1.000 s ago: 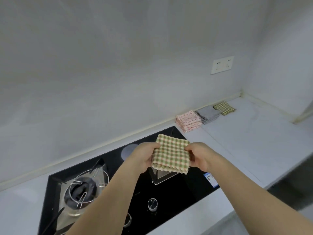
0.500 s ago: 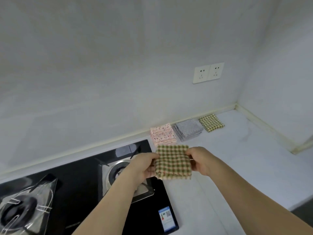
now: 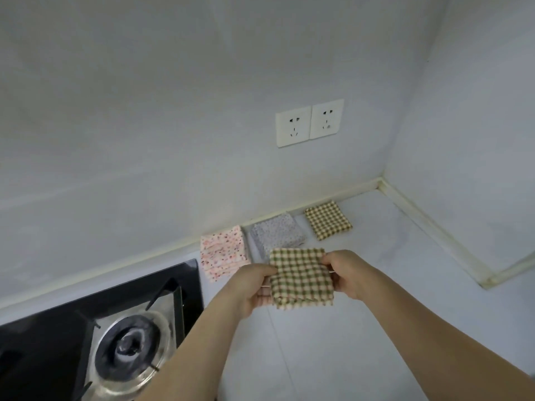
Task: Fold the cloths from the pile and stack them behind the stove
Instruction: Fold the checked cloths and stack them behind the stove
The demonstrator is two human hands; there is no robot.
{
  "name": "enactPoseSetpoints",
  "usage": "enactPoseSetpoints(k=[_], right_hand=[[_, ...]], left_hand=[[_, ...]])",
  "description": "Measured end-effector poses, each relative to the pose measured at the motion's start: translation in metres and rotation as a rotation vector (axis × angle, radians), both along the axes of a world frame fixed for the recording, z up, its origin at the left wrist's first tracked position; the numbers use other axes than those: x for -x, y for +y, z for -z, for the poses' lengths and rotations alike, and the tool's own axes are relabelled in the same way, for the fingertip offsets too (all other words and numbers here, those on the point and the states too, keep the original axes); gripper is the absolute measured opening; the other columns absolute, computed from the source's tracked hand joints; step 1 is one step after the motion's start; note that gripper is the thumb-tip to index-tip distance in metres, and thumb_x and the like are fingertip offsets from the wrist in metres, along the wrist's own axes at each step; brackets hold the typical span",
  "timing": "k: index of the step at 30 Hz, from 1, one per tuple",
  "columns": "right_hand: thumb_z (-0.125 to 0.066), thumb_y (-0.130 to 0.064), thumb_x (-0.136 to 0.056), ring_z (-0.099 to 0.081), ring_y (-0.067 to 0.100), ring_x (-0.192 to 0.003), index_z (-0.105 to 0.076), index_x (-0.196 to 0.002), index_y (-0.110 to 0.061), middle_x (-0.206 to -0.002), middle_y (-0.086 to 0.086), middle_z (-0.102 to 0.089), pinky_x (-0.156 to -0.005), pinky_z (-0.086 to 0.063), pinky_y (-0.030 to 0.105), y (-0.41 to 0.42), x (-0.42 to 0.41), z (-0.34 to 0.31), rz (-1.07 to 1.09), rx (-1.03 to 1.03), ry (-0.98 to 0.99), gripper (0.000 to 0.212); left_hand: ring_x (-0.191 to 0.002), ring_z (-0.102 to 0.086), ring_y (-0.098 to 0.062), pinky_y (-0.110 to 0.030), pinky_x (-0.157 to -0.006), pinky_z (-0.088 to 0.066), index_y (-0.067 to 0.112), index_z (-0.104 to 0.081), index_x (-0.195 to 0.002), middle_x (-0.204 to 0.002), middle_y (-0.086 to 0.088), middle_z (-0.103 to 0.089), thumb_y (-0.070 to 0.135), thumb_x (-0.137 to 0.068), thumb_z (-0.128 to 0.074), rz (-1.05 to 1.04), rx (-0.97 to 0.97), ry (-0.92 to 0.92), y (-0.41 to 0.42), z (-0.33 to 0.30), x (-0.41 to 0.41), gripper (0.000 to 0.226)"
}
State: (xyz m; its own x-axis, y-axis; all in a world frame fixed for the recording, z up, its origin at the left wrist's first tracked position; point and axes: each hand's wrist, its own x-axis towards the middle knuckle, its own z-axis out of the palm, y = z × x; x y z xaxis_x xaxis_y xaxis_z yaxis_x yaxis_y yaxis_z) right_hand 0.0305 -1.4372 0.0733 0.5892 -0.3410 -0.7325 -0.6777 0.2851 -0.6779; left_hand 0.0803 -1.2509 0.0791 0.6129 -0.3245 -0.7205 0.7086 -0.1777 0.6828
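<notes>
Folded green-checked cloth carried rightward off black stove, over surface; left hand, right hand pinching its side edges.

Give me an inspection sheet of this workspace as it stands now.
Surface: pale countertop, stove set in at left.
Job's things: folded checked cloth held up; pink stack, grey stack and checked stack along the wall.
Clutter: nothing seen.
Hands: left hand and right hand pinch the held cloth's side edges.
Cables: nothing seen.
Surroundings: double wall socket, room corner at right.
</notes>
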Motion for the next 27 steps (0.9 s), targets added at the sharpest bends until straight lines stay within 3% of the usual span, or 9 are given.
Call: enactPoseSetpoints(k=[8,13,16,18,22,25,27], right_hand=[[-0.037,-0.002,-0.096,-0.064,0.022,-0.078,-0.062,-0.098,-0.003,-0.093,0.013,-0.069,-0.065,-0.052,0.032,-0.093,-0.031,0.033,-0.086,0.0,0.076,0.025],[-0.039,-0.001,-0.095,-0.064,0.021,-0.073,-0.062,-0.097,-0.003,-0.087,0.012,-0.069,-0.061,-0.051,0.031,-0.123,-0.054,0.045,-0.092,-0.019,0.104,0.023],[-0.044,-0.002,-0.094,-0.068,0.027,-0.087,-0.059,-0.109,0.0,-0.098,0.016,-0.07,-0.078,-0.056,0.036,-0.137,-0.072,0.05,-0.074,-0.043,0.112,0.021],[-0.045,-0.002,-0.094,-0.068,0.028,-0.091,-0.057,-0.113,0.0,-0.101,0.017,-0.069,-0.084,-0.056,0.039,-0.146,-0.086,0.053,-0.071,-0.053,0.115,0.022],[-0.046,0.0,-0.094,-0.062,0.022,-0.085,-0.059,-0.117,-0.002,-0.104,0.013,-0.066,-0.069,-0.052,0.03,-0.169,-0.119,0.054,-0.097,-0.014,0.053,0.027],[-0.049,-0.002,-0.095,-0.047,0.014,-0.065,-0.058,-0.098,-0.008,-0.079,0.005,-0.055,-0.058,-0.041,0.023,-0.188,-0.146,0.05,-0.12,0.104,0.062,0.011],[-0.048,-0.001,-0.095,-0.039,0.012,-0.055,-0.053,-0.085,-0.01,-0.067,0.003,-0.047,-0.053,-0.034,0.023,-0.2,-0.164,0.049,-0.089,0.103,0.064,0.014]], left_hand=[[-0.065,-0.07,-0.018,-0.027,-0.055,-0.054,0.002,-0.066,-0.101,-0.077,-0.007,-0.074,0.006,-0.095,-0.048,-0.016,-0.053,0.043,-0.092,0.021,-0.016,0.019],[-0.062,-0.068,-0.017,-0.031,-0.06,-0.055,0.004,-0.067,-0.099,-0.072,-0.005,-0.073,0.005,-0.093,-0.051,-0.036,-0.093,0.08,-0.122,0.034,-0.03,0.017],[-0.075,-0.071,-0.023,-0.038,-0.07,-0.059,0.002,-0.066,-0.106,-0.084,-0.009,-0.074,0.004,-0.092,-0.055,-0.026,-0.088,0.121,-0.136,0.042,-0.037,0.019],[-0.076,-0.07,-0.023,-0.037,-0.069,-0.059,0.002,-0.064,-0.11,-0.087,-0.009,-0.074,0.002,-0.09,-0.056,-0.037,-0.084,0.105,-0.147,0.046,-0.046,0.022],[-0.076,-0.069,-0.02,-0.03,-0.062,-0.054,0.008,-0.066,-0.108,-0.095,-0.007,-0.073,0.004,-0.09,-0.057,-0.067,-0.135,-0.124,-0.174,0.047,-0.08,0.021],[-0.085,-0.069,-0.021,-0.036,-0.073,-0.056,0.022,-0.065,-0.089,-0.095,-0.002,-0.073,0.013,-0.091,-0.059,-0.012,-0.222,-0.375,-0.195,0.05,-0.105,0.011],[-0.082,-0.067,-0.021,-0.041,-0.075,-0.056,0.023,-0.061,-0.086,-0.087,0.001,-0.07,0.019,-0.089,-0.059,0.099,-0.318,-0.622,-0.206,0.055,-0.118,0.006]])
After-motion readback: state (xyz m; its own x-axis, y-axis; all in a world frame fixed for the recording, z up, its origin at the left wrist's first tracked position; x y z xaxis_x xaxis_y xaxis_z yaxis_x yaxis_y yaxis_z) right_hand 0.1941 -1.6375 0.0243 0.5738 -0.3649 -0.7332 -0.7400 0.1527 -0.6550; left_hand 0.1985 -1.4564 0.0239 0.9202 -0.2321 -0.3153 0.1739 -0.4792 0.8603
